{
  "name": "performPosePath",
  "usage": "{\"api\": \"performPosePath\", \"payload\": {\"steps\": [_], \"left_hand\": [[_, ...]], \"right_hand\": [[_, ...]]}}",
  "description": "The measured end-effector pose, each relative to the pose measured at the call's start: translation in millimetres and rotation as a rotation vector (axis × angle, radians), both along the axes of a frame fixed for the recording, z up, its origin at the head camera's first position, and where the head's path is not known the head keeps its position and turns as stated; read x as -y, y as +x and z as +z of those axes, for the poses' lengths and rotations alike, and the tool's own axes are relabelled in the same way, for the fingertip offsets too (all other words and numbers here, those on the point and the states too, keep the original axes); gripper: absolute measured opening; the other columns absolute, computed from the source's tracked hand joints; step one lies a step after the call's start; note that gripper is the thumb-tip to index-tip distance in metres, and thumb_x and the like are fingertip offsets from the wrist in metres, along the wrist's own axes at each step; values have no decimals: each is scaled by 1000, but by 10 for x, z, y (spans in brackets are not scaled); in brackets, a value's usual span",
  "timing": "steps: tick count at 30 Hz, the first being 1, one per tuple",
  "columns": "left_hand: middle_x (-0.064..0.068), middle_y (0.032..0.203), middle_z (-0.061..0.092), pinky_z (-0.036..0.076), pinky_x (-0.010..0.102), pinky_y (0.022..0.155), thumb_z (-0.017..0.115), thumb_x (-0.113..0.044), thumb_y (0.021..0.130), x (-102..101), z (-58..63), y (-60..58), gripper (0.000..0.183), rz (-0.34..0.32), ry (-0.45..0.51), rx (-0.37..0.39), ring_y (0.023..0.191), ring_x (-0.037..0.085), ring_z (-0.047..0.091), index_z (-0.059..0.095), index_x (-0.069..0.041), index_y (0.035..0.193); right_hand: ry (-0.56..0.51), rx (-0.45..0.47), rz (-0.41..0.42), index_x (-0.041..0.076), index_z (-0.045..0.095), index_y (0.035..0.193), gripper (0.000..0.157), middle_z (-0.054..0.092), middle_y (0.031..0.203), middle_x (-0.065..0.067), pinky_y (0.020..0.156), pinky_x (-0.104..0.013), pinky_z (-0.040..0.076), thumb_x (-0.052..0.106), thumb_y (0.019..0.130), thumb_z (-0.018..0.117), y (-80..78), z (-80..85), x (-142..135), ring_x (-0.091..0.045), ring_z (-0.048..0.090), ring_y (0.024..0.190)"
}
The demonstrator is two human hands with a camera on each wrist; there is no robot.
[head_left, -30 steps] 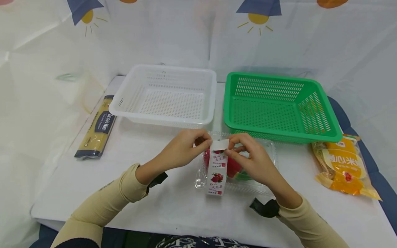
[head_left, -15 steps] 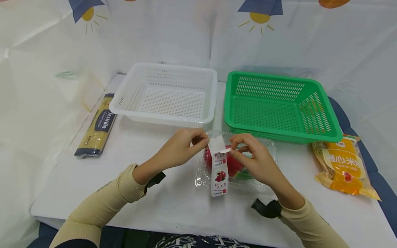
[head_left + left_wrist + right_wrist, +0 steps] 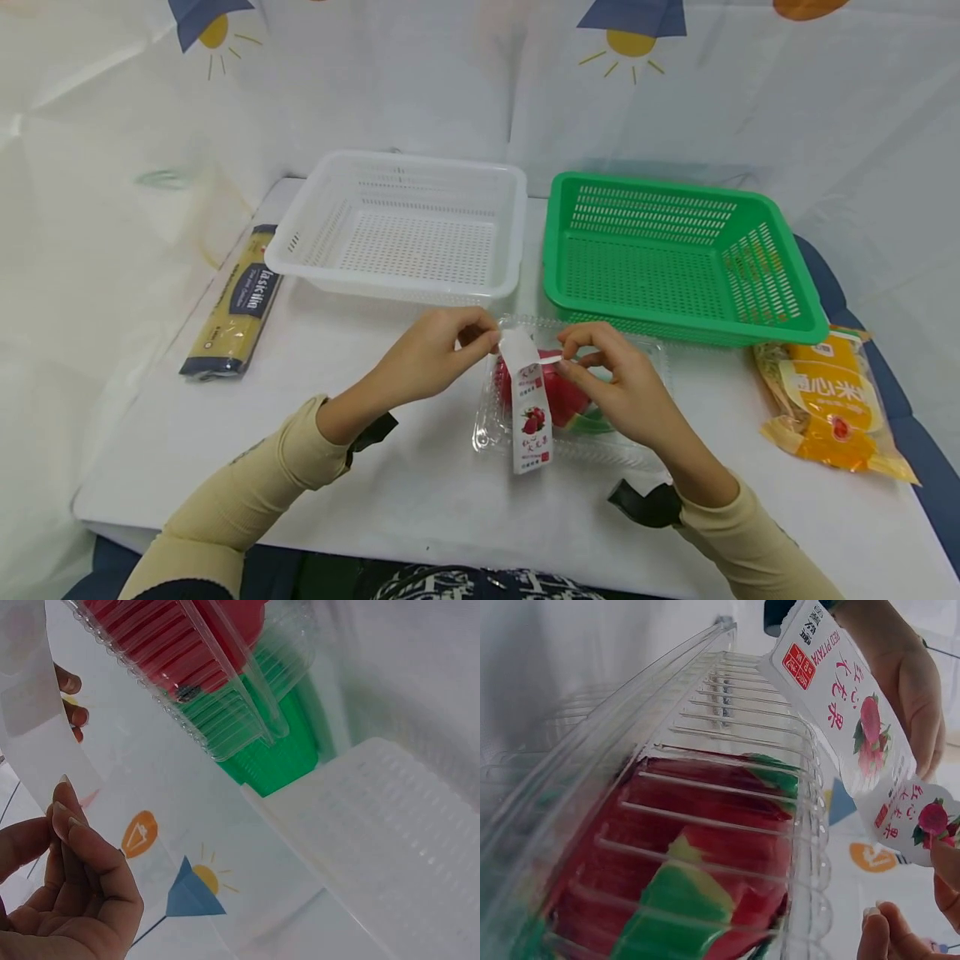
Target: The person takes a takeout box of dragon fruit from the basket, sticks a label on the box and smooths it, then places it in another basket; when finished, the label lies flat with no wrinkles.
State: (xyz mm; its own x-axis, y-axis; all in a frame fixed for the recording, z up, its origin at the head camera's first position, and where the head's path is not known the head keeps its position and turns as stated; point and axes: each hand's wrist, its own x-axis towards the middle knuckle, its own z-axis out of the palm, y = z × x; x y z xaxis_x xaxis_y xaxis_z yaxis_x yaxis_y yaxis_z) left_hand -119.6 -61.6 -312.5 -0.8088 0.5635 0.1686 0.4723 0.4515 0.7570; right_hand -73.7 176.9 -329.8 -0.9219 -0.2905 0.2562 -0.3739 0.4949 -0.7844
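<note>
My hands have eased slightly apart over the last second: my left hand [image 3: 438,357] towards 9 o'clock, fingertips closed on the top of the strip [image 3: 531,408], my right hand [image 3: 621,385] towards 3, thumb and finger pinching the small flap [image 3: 550,360]. The strip now slants and the flap has turned nearly edge-on, which I read as a label coming off its backing, not yet free. The strip hangs at my 12 o'clock, over the 9 o'clock side of the box [image 3: 491,437]. The green basket [image 3: 686,322] sits at 1 o'clock and the white basket [image 3: 390,285] at 11, pierced floors showing; the smaller, clear box holds red-and-green fruit [image 3: 566,402] behind ridged plastic.
</note>
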Motion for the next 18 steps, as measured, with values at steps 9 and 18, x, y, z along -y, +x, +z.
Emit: {"api": "performPosePath", "payload": {"steps": [9, 18], "left_hand": [[-7, 79, 64, 44, 27, 60, 58, -11, 94, 17, 22, -6, 11, 9, 7, 1, 71, 10, 55, 68, -7, 92], [-6, 79, 64, 45, 28, 61, 59, -11, 94, 39, 20, -10, 11, 14, 26, -11, 71, 9, 56, 68, -7, 90]], "right_hand": [[-15, -6, -12, 6, 53, 90, 12, 59, 114, -8, 79, -27, 51, -1, 89, 62, 5, 4, -41, -22, 56, 105], [-52, -20, -16, 5, 53, 88, 12, 59, 111, -8, 78, -25, 51, -2, 89, 63, 19, 24, -59, -23, 55, 106]]}}
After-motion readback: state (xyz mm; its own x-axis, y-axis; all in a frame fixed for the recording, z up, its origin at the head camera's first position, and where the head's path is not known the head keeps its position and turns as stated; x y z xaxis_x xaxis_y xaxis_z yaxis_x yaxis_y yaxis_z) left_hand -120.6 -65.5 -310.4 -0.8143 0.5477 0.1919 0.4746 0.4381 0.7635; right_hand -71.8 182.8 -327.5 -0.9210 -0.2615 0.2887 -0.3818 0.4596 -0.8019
